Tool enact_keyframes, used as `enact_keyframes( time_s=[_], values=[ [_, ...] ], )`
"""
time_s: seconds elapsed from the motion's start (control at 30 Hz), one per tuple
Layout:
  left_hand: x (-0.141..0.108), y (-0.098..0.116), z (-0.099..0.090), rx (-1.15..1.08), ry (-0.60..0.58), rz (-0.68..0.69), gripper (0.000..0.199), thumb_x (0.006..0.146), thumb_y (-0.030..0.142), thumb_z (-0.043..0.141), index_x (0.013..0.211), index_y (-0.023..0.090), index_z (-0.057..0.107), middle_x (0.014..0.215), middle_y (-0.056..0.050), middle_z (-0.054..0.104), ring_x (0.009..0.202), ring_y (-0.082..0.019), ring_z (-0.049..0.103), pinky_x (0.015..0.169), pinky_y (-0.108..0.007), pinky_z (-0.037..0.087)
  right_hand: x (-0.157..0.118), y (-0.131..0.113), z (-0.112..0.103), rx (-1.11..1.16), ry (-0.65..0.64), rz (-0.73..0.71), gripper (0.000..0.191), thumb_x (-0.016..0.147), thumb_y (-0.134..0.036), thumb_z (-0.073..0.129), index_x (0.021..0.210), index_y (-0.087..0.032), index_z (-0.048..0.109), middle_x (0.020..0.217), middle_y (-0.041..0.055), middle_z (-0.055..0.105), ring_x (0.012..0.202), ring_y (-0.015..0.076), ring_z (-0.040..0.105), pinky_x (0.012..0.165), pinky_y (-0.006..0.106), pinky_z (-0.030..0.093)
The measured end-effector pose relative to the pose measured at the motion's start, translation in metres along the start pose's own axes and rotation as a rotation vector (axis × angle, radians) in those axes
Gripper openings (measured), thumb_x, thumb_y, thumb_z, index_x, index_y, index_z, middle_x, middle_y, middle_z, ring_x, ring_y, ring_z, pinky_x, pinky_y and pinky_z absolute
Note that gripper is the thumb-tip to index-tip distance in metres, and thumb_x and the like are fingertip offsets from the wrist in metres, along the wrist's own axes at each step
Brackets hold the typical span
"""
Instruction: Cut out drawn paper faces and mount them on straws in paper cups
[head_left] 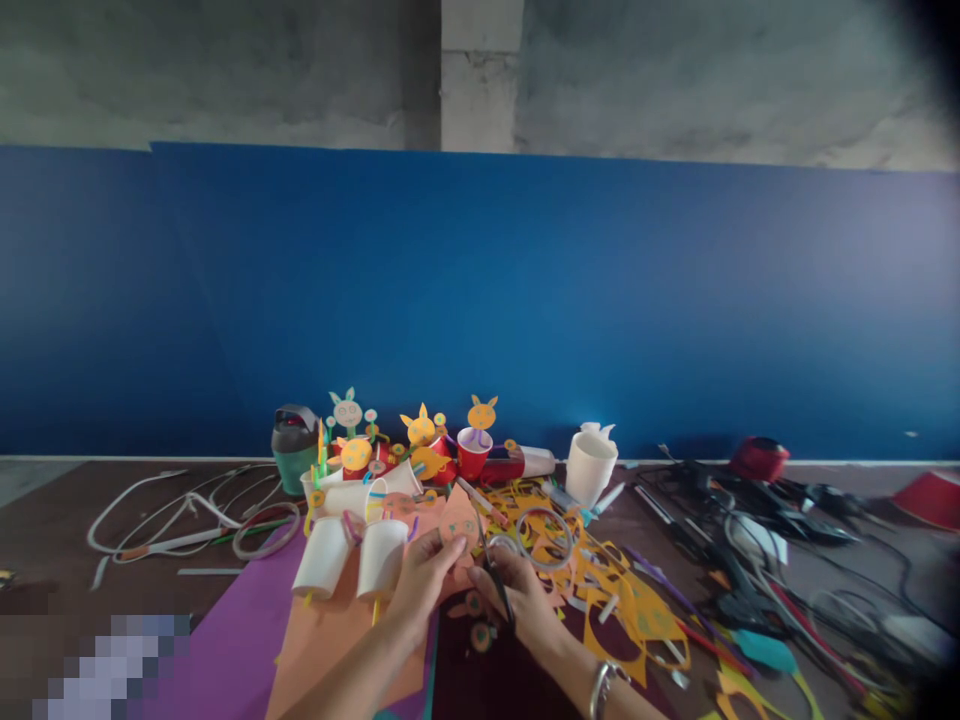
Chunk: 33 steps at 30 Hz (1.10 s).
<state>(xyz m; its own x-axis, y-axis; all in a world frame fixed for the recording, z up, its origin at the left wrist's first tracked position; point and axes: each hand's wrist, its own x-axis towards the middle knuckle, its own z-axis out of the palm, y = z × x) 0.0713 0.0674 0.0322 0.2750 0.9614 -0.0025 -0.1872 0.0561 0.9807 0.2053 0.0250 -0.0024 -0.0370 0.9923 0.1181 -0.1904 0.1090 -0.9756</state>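
Blue wall (480, 270) right across the middle, brown table (56, 505) below! Orange sheet (300, 640) at lower left of centre, two white cups tilted on it, near cup (381, 558) just beside the left hand (421, 578). That hand, lower centre, pinches the paper (459, 525) between thumb and fingers. Right of it, the right hand (523, 597) has its fingers curled round the scissors (488, 563), blades up at the paper's edge.

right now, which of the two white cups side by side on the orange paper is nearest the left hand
The right-hand white cup of the pair, just beside the left hand; the other white cup is farther left, beyond it.
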Motion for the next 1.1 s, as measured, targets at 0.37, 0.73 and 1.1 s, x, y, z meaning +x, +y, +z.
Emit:
enact_keyframes(
  time_s=[0.37, 0.73, 1.1],
  values=[
    [0.0012, 0.0027, -0.0009, 0.019, -0.03, 0.025, 0.029, 0.068, 0.037, 0.071, 0.057, 0.016, 0.055, 0.054, 0.004, 0.048, 0.055, -0.011, 0.041, 0.052, -0.022, 0.032, -0.001, -0.0018, -0.0004, -0.042, 0.008, -0.025, 0.04, 0.071, -0.052, 0.07, 0.07, -0.015, 0.053, 0.05, -0.0077, 0.042, 0.041, 0.0038, 0.036, 0.037, 0.015, 0.029],
    [0.0019, 0.0015, -0.001, 0.034, 0.001, 0.02, 0.031, 0.068, 0.042, 0.069, 0.057, 0.016, 0.058, 0.054, 0.002, 0.053, 0.055, -0.013, 0.047, 0.056, -0.024, 0.035, -0.0005, -0.0073, 0.001, -0.049, 0.031, -0.014, 0.041, 0.066, -0.052, 0.073, 0.07, -0.015, 0.056, 0.05, -0.0066, 0.045, 0.039, 0.0037, 0.036, 0.036, 0.016, 0.028],
    [0.002, 0.0015, -0.0021, -0.013, -0.038, -0.009, 0.025, 0.068, 0.036, 0.071, 0.059, 0.015, 0.06, 0.055, 0.001, 0.057, 0.056, -0.013, 0.049, 0.055, -0.023, 0.038, -0.0014, -0.0099, 0.0033, -0.028, 0.022, -0.011, 0.039, 0.068, -0.049, 0.073, 0.07, -0.015, 0.055, 0.048, -0.0069, 0.045, 0.039, 0.0038, 0.036, 0.036, 0.016, 0.028]
  ],
)
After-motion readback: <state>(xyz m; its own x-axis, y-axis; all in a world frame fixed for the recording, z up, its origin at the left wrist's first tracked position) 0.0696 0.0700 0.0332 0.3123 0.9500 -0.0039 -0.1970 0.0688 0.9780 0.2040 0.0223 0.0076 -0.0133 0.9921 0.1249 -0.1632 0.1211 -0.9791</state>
